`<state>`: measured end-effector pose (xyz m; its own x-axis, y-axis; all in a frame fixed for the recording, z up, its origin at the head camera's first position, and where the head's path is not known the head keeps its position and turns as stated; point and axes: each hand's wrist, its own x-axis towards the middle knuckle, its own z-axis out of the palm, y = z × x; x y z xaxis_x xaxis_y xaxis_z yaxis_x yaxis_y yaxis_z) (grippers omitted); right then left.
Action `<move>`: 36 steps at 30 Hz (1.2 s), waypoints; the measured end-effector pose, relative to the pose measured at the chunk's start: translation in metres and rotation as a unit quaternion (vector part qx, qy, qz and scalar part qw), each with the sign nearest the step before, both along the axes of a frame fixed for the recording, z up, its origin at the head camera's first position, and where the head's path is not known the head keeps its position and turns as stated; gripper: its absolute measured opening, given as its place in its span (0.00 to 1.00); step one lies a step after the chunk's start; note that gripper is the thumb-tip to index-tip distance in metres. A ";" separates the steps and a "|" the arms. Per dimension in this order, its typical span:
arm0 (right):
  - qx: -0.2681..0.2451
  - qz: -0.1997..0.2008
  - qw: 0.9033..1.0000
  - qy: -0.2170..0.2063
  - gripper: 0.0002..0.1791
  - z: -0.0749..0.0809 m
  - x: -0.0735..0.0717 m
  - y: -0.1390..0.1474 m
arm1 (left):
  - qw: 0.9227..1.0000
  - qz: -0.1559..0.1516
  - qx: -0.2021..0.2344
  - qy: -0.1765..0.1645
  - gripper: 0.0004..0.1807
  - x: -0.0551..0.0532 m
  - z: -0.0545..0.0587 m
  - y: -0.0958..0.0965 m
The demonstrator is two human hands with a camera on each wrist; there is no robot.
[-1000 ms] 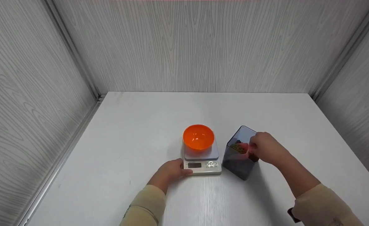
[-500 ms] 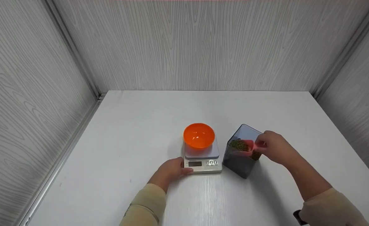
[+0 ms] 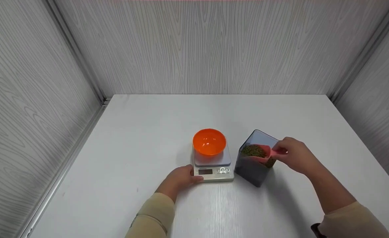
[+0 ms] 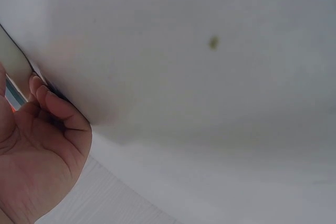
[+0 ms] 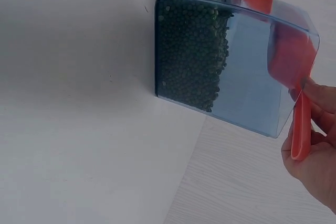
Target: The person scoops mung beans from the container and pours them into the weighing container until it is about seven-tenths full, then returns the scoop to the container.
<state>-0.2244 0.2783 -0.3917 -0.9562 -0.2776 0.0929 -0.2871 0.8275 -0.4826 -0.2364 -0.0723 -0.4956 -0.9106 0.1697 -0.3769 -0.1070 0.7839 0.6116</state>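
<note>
Head view: the left hand [image 3: 179, 177] grips the near left corner of the scale [image 3: 213, 162], its thumb on top by the dark display [image 3: 205, 171], whose reading I cannot make out. An orange bowl [image 3: 209, 142] sits on the scale. Just right of the scale, a smoky see-through container [image 3: 250, 174] stands on the white counter [image 3: 131, 142]. At the container's mouth, the right hand [image 3: 293, 153] pinches the handle of a pink scoop [image 3: 259, 159] heaped with green grains [image 3: 253, 151]. With such a mound, a tilt or a knock against the container's wall would probably shed some; spilled near the scale, they could land on its plate and add stray weight.

Left wrist view: the left hand's fingers curl against the scale's edge. Pressing or lifting there might skew a reading or jog the orange bowl. A blurred greenish speck [image 4: 213, 42] lies on the counter, well apart from the scale.

Right wrist view: more grains [image 5: 191, 56] fill the lower part of the container, beside the scale. The scoop's cup shows through the wall near the rim, its handle outside; if it snagged there, the container could tip, and a loose pinch could let the scoop roll.
</note>
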 end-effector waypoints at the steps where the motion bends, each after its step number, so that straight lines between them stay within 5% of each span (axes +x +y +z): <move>1: -0.004 -0.001 1.000 0.000 0.04 0.000 0.000 0.001 | 1.000 0.001 -0.001 -0.001 0.26 0.000 0.000 0.000; 24: -0.079 -0.017 0.997 -0.013 0.06 -0.012 0.004 0.023 | 1.000 0.001 -0.014 -0.005 0.27 0.000 0.001 0.002; 36: -0.087 -0.021 0.996 -0.008 0.07 0.000 0.000 0.023 | 1.000 0.000 -0.008 -0.006 0.28 0.002 0.005 0.002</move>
